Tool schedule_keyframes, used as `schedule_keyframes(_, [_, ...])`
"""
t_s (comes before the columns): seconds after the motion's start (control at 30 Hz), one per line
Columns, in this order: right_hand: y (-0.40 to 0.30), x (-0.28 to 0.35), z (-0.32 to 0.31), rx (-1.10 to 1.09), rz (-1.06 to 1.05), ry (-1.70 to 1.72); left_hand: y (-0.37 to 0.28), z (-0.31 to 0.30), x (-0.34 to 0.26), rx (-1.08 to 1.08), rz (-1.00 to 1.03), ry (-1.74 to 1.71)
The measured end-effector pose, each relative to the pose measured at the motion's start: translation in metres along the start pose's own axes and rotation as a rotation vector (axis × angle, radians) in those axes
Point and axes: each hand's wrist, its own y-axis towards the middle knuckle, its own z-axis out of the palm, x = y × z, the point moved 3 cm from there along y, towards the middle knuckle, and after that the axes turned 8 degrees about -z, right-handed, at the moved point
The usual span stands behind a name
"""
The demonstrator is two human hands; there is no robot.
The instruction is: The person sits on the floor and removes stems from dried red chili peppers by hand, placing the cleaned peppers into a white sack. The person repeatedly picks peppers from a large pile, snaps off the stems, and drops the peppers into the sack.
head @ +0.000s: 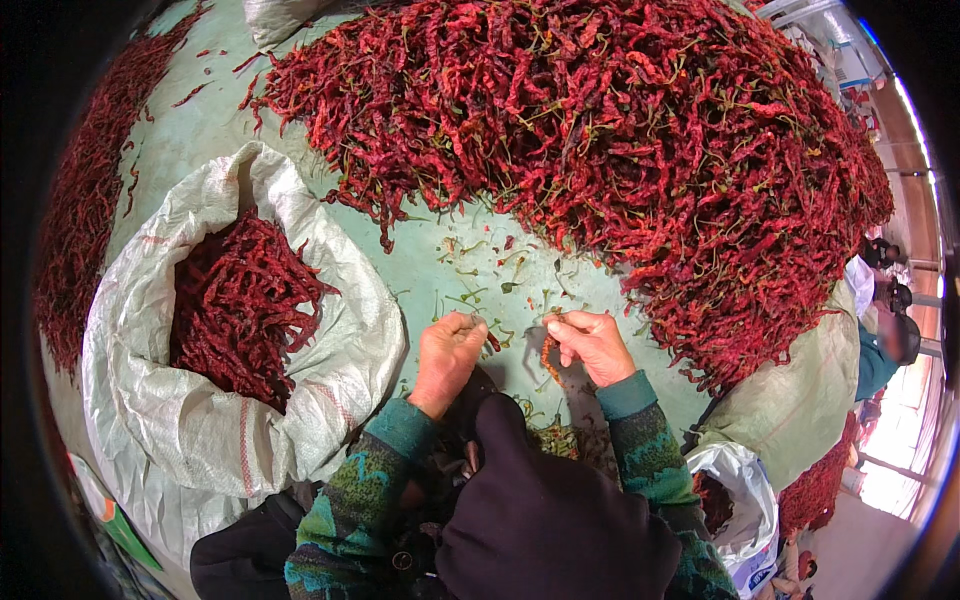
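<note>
My right hand (598, 346) pinches a shrivelled orange-red dried chilli (551, 364), which hangs below the thumb and fingertips. Across from it, my left hand (450, 356) has its thumb and fingers closed. A short dark red chilli piece (493, 343) sticks out beside those fingertips; the rest of it is hidden by the hand. Between and beyond the hands, loose green stems (469, 295) and chilli scraps are scattered on the pale green floor sheet (420, 259). A large heap of dried red chillies with stems (570, 127) curves around in front of me.
At my left stands a white woven sack (352, 307) with a rolled rim, holding dark red chillies (240, 307). Another chilli strip (90, 202) lies at far left. A white plastic bag (750, 495) sits at lower right, near a filled sack (795, 397). Other people (885, 352) are at far right.
</note>
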Motion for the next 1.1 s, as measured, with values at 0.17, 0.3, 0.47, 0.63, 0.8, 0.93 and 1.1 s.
schedule_keyframes(0.17, [-0.013,-0.015,0.023,0.088,-0.003,-0.184,-0.013,0.019,0.004,0.176,0.084,0.082])
schedule_keyframes(0.3, [-0.021,-0.034,0.019,0.221,-0.270,-0.585,-0.022,0.036,0.002,0.260,0.024,0.075])
schedule_keyframes(0.47, [-0.054,-0.029,-0.007,0.001,-0.357,-0.692,-0.024,0.042,0.025,0.363,-0.023,0.110])
schedule_keyframes(0.63, [-0.162,-0.041,-0.143,-0.177,-0.015,-1.199,-0.018,0.014,0.025,0.262,-0.137,0.271])
schedule_keyframes(0.8, [-0.291,-0.095,-0.232,0.244,0.977,-1.537,0.003,-0.010,0.042,0.051,0.025,0.282])
schedule_keyframes(0.93, [-0.205,-0.082,-0.177,-0.077,0.309,-1.453,0.008,-0.018,0.022,-0.165,0.240,0.585])
schedule_keyframes(1.1, [-0.030,-0.036,-0.044,-0.158,-0.519,-1.084,0.008,-0.007,-0.002,-0.283,0.564,0.868])
